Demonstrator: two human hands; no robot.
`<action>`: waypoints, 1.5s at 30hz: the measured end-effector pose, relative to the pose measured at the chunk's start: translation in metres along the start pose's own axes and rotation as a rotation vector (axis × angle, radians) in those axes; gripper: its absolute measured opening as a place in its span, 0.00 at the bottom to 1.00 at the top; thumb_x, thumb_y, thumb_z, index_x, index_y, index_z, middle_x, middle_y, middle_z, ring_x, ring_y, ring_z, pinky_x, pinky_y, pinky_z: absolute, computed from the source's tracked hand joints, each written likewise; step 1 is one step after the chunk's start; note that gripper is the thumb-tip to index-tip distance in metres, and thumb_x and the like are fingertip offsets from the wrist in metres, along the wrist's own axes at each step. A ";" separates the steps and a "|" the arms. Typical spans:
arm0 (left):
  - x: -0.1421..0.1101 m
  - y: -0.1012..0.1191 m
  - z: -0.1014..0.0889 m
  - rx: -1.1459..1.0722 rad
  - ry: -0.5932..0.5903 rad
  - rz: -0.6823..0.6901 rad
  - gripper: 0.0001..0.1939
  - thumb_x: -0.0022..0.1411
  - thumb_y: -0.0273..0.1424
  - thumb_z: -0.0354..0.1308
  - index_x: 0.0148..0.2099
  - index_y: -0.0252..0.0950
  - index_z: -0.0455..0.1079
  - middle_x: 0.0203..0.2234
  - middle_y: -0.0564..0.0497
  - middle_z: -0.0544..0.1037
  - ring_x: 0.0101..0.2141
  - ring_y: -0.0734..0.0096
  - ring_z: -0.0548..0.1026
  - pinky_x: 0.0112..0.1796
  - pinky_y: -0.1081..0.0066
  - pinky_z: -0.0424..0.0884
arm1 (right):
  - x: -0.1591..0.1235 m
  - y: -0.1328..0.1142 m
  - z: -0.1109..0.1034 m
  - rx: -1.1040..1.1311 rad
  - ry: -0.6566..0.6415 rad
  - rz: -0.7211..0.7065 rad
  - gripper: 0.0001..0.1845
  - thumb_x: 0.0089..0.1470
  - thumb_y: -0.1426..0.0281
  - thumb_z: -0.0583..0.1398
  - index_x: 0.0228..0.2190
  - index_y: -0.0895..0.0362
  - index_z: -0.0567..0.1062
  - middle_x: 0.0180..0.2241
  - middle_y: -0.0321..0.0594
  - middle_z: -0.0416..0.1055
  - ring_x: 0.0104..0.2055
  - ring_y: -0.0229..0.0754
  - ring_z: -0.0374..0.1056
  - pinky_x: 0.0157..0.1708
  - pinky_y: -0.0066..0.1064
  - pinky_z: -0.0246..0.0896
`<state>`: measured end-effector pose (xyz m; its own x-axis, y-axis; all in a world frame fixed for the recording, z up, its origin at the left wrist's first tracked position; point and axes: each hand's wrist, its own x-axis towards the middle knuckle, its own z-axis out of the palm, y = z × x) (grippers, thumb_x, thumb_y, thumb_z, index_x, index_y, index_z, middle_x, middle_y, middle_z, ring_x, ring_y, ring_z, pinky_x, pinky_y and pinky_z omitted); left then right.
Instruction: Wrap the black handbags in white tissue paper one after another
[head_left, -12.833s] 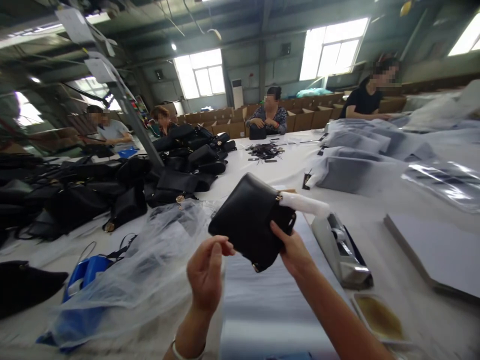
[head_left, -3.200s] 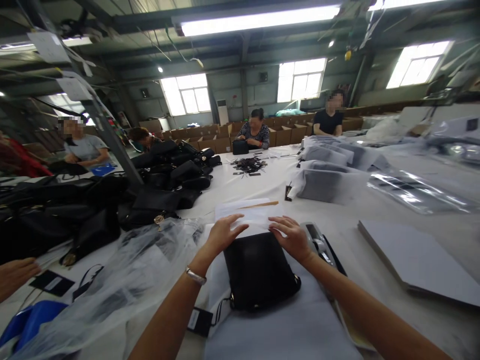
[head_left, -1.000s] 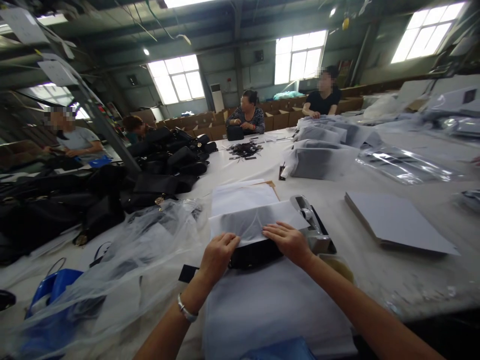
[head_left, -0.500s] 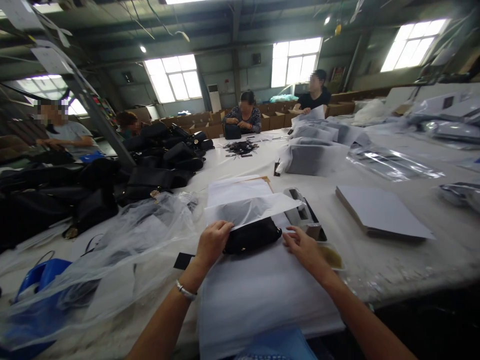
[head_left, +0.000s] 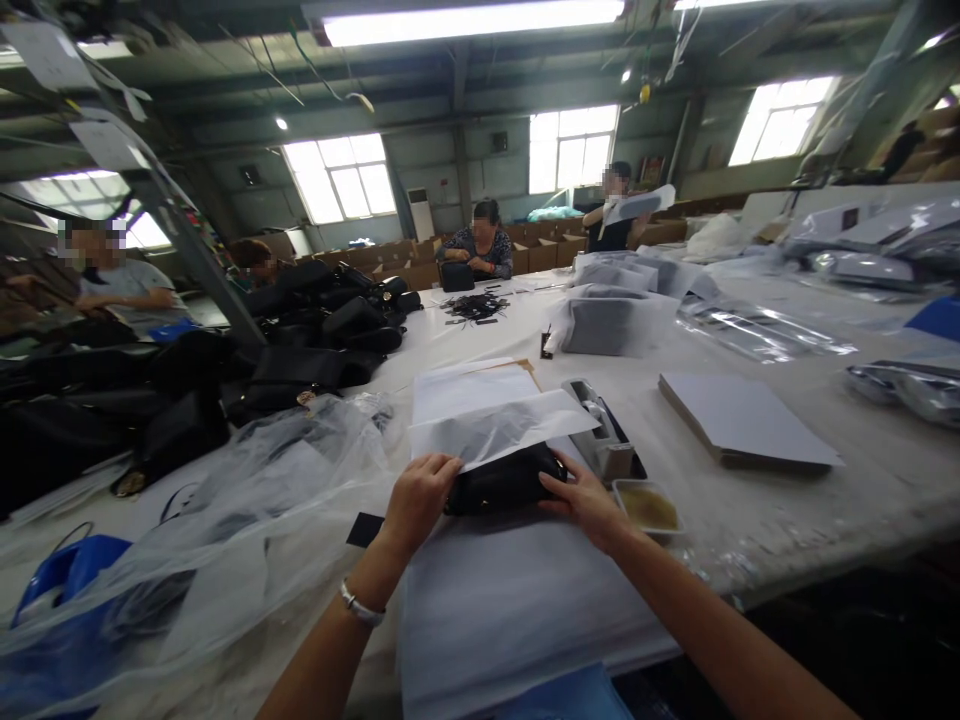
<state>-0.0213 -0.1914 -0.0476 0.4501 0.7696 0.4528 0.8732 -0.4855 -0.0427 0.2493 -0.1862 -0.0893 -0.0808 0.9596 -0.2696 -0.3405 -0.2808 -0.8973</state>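
A small black handbag (head_left: 502,487) lies on a stack of white tissue paper (head_left: 540,590) in front of me. One thin white sheet (head_left: 517,425) covers the bag's far side and top. My left hand (head_left: 421,500) is closed at the bag's left end, fingers pinching the sheet's edge against it. Around the right end, my right hand (head_left: 589,503) has its thumb and fingers on the black surface. Just beyond the right hand are a grey tape dispenser (head_left: 600,425) and a clear dish (head_left: 646,508) with something yellowish in it.
Black handbags (head_left: 315,370) are piled at the left, behind crumpled clear plastic (head_left: 300,480). A stack of grey-white boards (head_left: 750,420) lies to the right. Wrapped bags (head_left: 607,325) stand farther back. Several co-workers are around, one (head_left: 480,245) across the table. A metal post (head_left: 195,240) rises at left.
My right hand has moved left from beside the bag onto its right end. My left hand stays at the sheet's edge. A co-worker at the back has raised a pale sheet.
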 end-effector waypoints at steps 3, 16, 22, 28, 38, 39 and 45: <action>-0.014 0.011 -0.003 -0.008 0.012 0.056 0.10 0.66 0.24 0.54 0.48 0.39 0.70 0.39 0.49 0.77 0.39 0.65 0.74 0.44 0.65 0.72 | -0.009 0.005 -0.006 -0.012 -0.003 0.013 0.44 0.47 0.66 0.70 0.62 0.53 0.59 0.40 0.40 0.76 0.41 0.44 0.76 0.41 0.39 0.79; -0.037 0.022 0.005 -0.021 0.039 0.083 0.12 0.66 0.23 0.54 0.51 0.36 0.71 0.42 0.46 0.78 0.41 0.63 0.75 0.45 0.63 0.73 | -0.058 -0.025 -0.017 -1.170 0.053 -1.084 0.12 0.62 0.66 0.58 0.46 0.52 0.77 0.40 0.42 0.79 0.42 0.45 0.76 0.47 0.36 0.72; -0.037 0.028 -0.002 -0.020 0.021 0.039 0.10 0.68 0.26 0.52 0.48 0.37 0.72 0.44 0.45 0.78 0.42 0.62 0.75 0.44 0.62 0.75 | -0.013 -0.021 0.012 -1.543 -0.306 -1.127 0.39 0.57 0.61 0.63 0.65 0.53 0.56 0.68 0.48 0.49 0.70 0.53 0.43 0.65 0.54 0.47; -0.014 0.047 -0.014 -0.102 -0.018 0.022 0.15 0.67 0.37 0.54 0.54 0.37 0.69 0.64 0.41 0.63 0.62 0.55 0.63 0.60 0.52 0.63 | 0.008 -0.001 -0.001 -1.581 -0.404 -1.115 0.42 0.55 0.60 0.64 0.66 0.52 0.54 0.68 0.47 0.47 0.70 0.54 0.39 0.65 0.55 0.45; -0.018 0.065 0.031 -0.080 -0.068 0.064 0.26 0.66 0.33 0.57 0.64 0.33 0.60 0.63 0.39 0.64 0.63 0.53 0.61 0.58 0.52 0.66 | -0.013 -0.007 -0.028 -1.391 -0.371 -1.156 0.17 0.62 0.70 0.59 0.52 0.51 0.74 0.54 0.41 0.72 0.60 0.46 0.64 0.61 0.45 0.59; -0.020 0.065 0.032 -0.090 -0.059 0.064 0.26 0.66 0.33 0.57 0.64 0.34 0.61 0.63 0.40 0.64 0.63 0.53 0.61 0.59 0.52 0.65 | -0.022 -0.010 -0.033 -1.350 -0.363 -1.120 0.14 0.62 0.69 0.58 0.49 0.50 0.76 0.51 0.40 0.75 0.57 0.45 0.67 0.59 0.44 0.61; -0.023 0.062 0.033 -0.179 -0.041 0.019 0.25 0.67 0.33 0.55 0.64 0.37 0.61 0.62 0.44 0.66 0.63 0.56 0.61 0.60 0.53 0.64 | -0.072 -0.015 -0.052 -1.292 -0.529 -0.776 0.16 0.55 0.58 0.64 0.44 0.50 0.79 0.41 0.40 0.77 0.44 0.42 0.71 0.46 0.34 0.68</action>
<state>0.0290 -0.2256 -0.0906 0.4763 0.7742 0.4168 0.8189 -0.5633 0.1105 0.3085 -0.2520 -0.0750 -0.6685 0.6925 0.2712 0.5123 0.6931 -0.5071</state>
